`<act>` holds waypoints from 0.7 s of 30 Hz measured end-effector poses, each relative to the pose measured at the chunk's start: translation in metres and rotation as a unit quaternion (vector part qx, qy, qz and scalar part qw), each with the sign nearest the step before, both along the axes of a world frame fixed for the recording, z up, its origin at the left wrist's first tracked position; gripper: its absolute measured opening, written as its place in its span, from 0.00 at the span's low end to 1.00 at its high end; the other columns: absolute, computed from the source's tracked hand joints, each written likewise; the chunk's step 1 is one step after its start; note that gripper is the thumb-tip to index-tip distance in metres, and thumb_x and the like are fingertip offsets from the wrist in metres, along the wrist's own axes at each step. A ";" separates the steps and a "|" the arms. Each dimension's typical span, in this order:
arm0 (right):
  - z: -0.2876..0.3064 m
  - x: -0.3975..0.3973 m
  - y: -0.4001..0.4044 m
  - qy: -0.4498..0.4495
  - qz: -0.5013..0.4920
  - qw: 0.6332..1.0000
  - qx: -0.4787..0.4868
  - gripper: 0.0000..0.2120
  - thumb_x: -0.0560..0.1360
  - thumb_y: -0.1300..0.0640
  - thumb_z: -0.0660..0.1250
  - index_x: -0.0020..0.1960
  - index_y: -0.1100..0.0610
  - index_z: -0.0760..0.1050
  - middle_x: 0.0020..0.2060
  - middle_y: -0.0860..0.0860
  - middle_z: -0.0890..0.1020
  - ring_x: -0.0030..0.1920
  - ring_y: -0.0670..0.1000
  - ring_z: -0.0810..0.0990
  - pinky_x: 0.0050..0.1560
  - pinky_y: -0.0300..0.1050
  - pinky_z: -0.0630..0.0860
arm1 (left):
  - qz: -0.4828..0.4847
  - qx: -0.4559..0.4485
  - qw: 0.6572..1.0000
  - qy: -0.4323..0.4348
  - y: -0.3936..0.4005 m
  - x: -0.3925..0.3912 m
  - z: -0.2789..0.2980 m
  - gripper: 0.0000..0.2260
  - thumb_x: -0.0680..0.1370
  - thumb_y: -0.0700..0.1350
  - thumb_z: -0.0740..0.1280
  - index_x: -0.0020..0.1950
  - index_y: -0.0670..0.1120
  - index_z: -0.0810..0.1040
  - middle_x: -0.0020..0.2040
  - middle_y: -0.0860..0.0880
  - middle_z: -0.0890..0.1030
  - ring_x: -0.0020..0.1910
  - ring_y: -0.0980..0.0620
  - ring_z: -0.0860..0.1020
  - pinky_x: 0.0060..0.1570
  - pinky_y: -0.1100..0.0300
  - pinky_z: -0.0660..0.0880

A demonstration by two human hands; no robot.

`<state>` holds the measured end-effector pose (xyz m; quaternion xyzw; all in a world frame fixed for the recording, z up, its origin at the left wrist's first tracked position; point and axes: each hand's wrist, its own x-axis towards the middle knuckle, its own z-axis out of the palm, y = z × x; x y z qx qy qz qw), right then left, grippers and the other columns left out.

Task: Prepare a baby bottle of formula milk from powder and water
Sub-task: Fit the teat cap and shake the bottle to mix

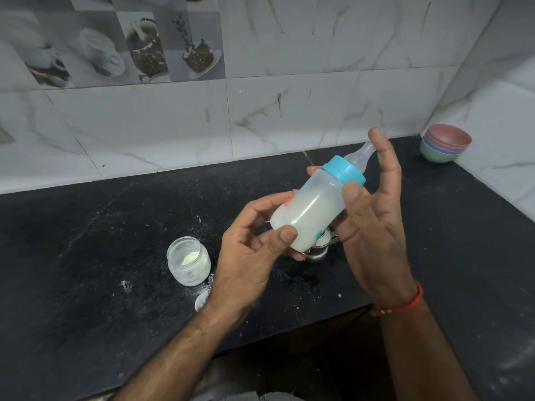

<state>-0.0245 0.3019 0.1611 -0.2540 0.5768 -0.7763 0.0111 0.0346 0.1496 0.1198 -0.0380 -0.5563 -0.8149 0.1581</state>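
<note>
Baby bottle is held in the air above the black counter, tilted: long axis runs from lower left to upper right, base toward the person, clear teat pointing up and right toward the wall corner. Blue collar ring is on below the teat. White milky liquid sits pooled in the lower half of the body. Left hand grips the base end, thumb across the front, fingers curled round behind. Right hand holds the upper part, thumb pressed on the body just under the blue ring, index finger straight up with its tip at the teat tip; other fingers behind the bottle. So the bottle spans between both hands. Open powder jar stands on the counter left of the left hand, spilled powder around it. A steel vessel is partly hidden under the bottle. Stacked coloured bowls sit in the far right corner.
</note>
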 end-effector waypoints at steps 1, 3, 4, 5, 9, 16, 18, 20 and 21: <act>0.001 -0.001 0.001 0.000 0.004 1.000 0.017 0.36 0.81 0.57 0.68 0.80 0.42 0.51 0.61 0.58 0.82 0.63 0.59 0.82 0.62 0.66 0.80 | 0.003 -0.007 1.000 -0.005 -0.001 0.000 -0.001 0.30 0.69 0.61 0.78 0.66 0.46 0.79 0.62 0.49 0.84 0.47 0.46 0.87 0.41 0.54 0.86; 0.003 -0.001 0.006 0.009 0.006 0.999 0.043 0.42 0.76 0.63 0.71 0.79 0.42 0.51 0.61 0.58 0.82 0.60 0.58 0.84 0.58 0.60 0.83 | 0.007 -0.017 1.000 -0.019 0.000 0.000 -0.004 0.33 0.69 0.63 0.78 0.68 0.48 0.78 0.61 0.47 0.84 0.46 0.45 0.87 0.41 0.54 0.85; 0.004 -0.001 0.006 0.025 0.002 0.998 0.052 0.44 0.74 0.66 0.72 0.79 0.44 0.52 0.59 0.52 0.82 0.57 0.56 0.84 0.56 0.59 0.84 | 0.008 -0.021 0.999 -0.023 0.000 -0.001 -0.005 0.34 0.70 0.63 0.77 0.70 0.48 0.76 0.61 0.47 0.85 0.46 0.44 0.87 0.42 0.53 0.85; 0.003 -0.002 0.005 0.050 -0.008 0.997 0.064 0.44 0.72 0.67 0.72 0.77 0.46 0.53 0.57 0.44 0.83 0.54 0.53 0.85 0.54 0.58 0.84 | 0.010 -0.027 0.999 -0.025 0.000 -0.002 -0.007 0.34 0.71 0.62 0.76 0.72 0.48 0.74 0.62 0.48 0.85 0.47 0.45 0.87 0.43 0.53 0.85; 0.013 0.010 0.001 0.228 -0.141 0.961 0.067 0.41 0.68 0.71 0.76 0.71 0.59 0.54 0.66 0.31 0.70 0.61 0.42 0.79 0.59 0.45 0.82 | 0.074 -0.130 0.988 -0.032 -0.004 -0.007 -0.018 0.35 0.76 0.69 0.67 0.77 0.52 0.67 0.74 0.55 0.75 0.58 0.50 0.85 0.46 0.56 0.83; -0.076 0.001 -0.009 0.188 -0.152 0.932 0.271 0.42 0.71 0.60 0.80 0.75 0.40 0.61 0.70 0.28 0.67 0.70 0.41 0.73 0.70 0.52 0.75 | 0.187 -0.204 0.959 -0.058 -0.032 -0.016 -0.036 0.21 0.81 0.63 0.59 0.71 0.59 0.72 0.69 0.56 0.74 0.59 0.55 0.82 0.55 0.48 0.82; -0.080 0.004 -0.008 0.133 -0.138 0.944 0.270 0.43 0.72 0.57 0.80 0.72 0.30 0.59 0.70 0.28 0.68 0.68 0.46 0.77 0.64 0.55 0.80 | 0.192 -0.225 0.952 -0.074 -0.038 -0.019 -0.039 0.19 0.81 0.63 0.59 0.70 0.62 0.73 0.69 0.53 0.75 0.59 0.53 0.81 0.57 0.45 0.81; -0.060 0.008 -0.010 0.187 -0.199 0.943 0.193 0.44 0.71 0.61 0.80 0.75 0.38 0.58 0.72 0.31 0.66 0.69 0.52 0.77 0.63 0.57 0.81 | 0.190 -0.229 0.951 -0.087 -0.040 -0.019 -0.043 0.16 0.81 0.63 0.61 0.68 0.64 0.74 0.69 0.54 0.75 0.59 0.52 0.81 0.58 0.46 0.81; -0.047 0.011 -0.010 0.234 -0.229 0.936 0.132 0.45 0.70 0.66 0.80 0.75 0.47 0.56 0.73 0.34 0.65 0.69 0.57 0.77 0.63 0.58 0.80 | 0.186 -0.224 0.952 -0.091 -0.040 -0.020 -0.044 0.15 0.81 0.62 0.62 0.67 0.65 0.75 0.69 0.54 0.76 0.58 0.53 0.81 0.58 0.47 0.81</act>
